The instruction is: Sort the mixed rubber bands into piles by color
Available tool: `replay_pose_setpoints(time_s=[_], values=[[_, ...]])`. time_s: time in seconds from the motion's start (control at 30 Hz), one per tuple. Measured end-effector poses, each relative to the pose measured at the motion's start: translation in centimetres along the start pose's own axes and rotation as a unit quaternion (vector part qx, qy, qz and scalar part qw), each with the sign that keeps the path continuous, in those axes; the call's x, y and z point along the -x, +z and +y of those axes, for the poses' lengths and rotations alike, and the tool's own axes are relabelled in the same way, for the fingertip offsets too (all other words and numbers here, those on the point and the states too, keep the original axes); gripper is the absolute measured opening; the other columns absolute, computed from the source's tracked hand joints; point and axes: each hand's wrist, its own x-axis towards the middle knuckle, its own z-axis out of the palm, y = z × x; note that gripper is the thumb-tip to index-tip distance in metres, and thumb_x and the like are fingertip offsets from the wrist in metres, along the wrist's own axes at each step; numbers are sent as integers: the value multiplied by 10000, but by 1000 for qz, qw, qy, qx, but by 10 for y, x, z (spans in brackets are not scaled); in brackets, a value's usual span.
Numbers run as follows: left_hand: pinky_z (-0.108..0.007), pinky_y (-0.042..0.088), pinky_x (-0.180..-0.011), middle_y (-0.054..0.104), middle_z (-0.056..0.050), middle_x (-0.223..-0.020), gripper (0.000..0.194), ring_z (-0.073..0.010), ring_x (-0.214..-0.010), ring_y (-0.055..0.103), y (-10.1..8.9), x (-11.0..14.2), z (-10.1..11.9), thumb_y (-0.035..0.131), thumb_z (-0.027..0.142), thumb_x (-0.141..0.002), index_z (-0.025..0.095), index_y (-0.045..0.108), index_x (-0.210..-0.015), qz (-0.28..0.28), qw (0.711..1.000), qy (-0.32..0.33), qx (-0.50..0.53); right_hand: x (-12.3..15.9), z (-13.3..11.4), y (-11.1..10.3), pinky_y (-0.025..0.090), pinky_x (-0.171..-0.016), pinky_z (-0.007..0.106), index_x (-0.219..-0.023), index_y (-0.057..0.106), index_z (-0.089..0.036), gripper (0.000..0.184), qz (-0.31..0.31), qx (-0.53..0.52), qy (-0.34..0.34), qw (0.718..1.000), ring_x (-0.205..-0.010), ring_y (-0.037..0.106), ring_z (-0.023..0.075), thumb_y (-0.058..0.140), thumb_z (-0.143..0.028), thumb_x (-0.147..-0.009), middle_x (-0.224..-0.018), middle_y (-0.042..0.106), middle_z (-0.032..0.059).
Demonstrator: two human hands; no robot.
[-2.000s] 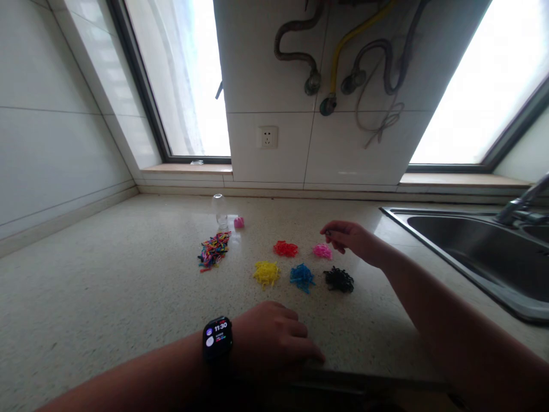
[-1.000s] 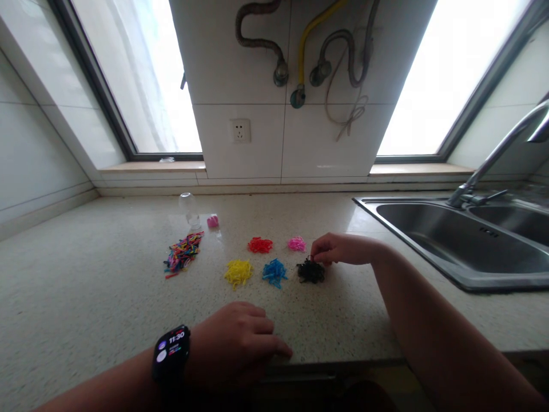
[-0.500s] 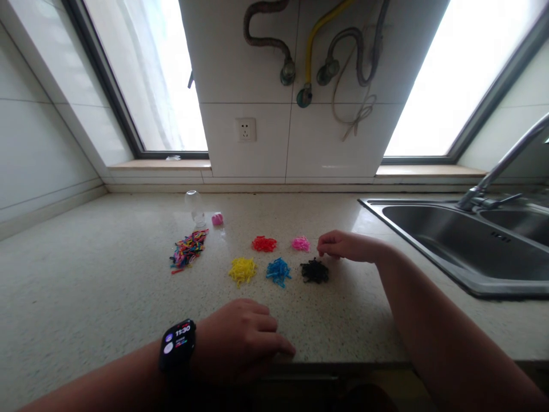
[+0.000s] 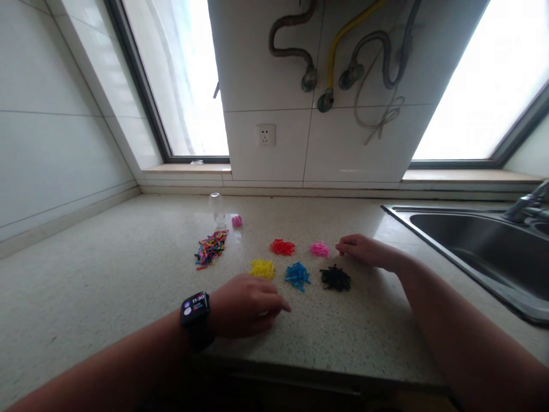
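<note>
My left hand (image 4: 249,306) is low over the counter, just in front of the yellow pile (image 4: 262,268) of small, thin rubber-band-like pieces. Its index finger stretches right and the other fingers curl loosely; nothing shows in it. Fingers curled together, my right hand (image 4: 362,250) rests beside the pink pile (image 4: 319,249) and behind the black pile (image 4: 335,278); no object is visible at its fingertips. Between the hands are the blue pile (image 4: 297,276) and, farther back, the red pile (image 4: 282,247). A mixed-colour heap (image 4: 211,249) lies to the left.
A clear jar (image 4: 218,210) and a pink cap-like piece (image 4: 237,221) stand behind the mixed heap. On the right a steel sink (image 4: 454,240) with a faucet (image 4: 525,206) is set into the counter (image 4: 163,274). The tiled wall carries a socket (image 4: 266,135) and hoses (image 4: 332,51).
My left hand has moved forward from the counter's front edge toward the yellow pile. The right hand stays near the pink and black piles. The view has turned left, so everything appears farther right.
</note>
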Motion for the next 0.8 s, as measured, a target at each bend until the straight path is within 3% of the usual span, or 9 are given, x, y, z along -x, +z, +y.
replay_pose_setpoints(time_s=[0.13, 0.23, 0.3, 0.37, 0.53, 0.8], values=[[-289, 449, -756, 711, -54, -941, 270, -167, -826, 641, -21, 15, -46, 495, 188, -932, 212, 698, -1109, 67, 990, -120, -13, -2, 2, 0, 231, -486, 261, -806, 647, -166, 512, -3, -5, 17, 1000, -511, 324, 105, 556, -670, -800, -554, 373, -50], [-279, 445, -728, 717, -48, -902, 253, -161, -775, 634, -32, 35, -85, 501, 222, -937, 215, 722, -1060, 123, 961, -247, -33, -3, 5, 0, 236, -484, 257, -794, 657, -168, 522, -5, -9, 7, 1000, -513, 338, 105, 569, -682, -789, -558, 395, -40], [-263, 439, -691, 716, -42, -884, 230, -150, -723, 619, -36, 49, -107, 541, 248, -912, 213, 737, -1026, 131, 941, -312, -29, -4, 6, -1, 239, -484, 257, -794, 664, -170, 523, -5, -7, 4, 1000, -515, 342, 106, 569, -685, -790, -562, 405, -35], [-255, 428, -659, 715, -41, -861, 228, -148, -694, 611, -38, 61, -123, 557, 273, -900, 208, 746, -1012, 126, 932, -338, -31, -4, 6, -2, 246, -486, 257, -800, 669, -172, 522, -6, 2, 5, 1000, -519, 346, 109, 560, -682, -799, -567, 409, -33], [-252, 438, -680, 723, -33, -886, 218, -153, -729, 628, -38, 72, -137, 604, 304, -864, 228, 762, -992, 98, 933, -346, -27, -4, 4, -2, 265, -496, 260, -776, 658, -174, 516, -8, 7, 1, 1000, -533, 359, 114, 555, -678, -805, -582, 429, -22], [-307, 436, -792, 708, -29, -983, 169, -198, -838, 637, -39, 69, -132, 651, 312, -783, 273, 779, -887, 90, 931, -354, -23, -5, 8, -2, 275, -501, 262, -785, 659, -177, 534, -8, -1, -2, 1000, -535, 370, 117, 561, -702, -789, -586, 445, -23]])
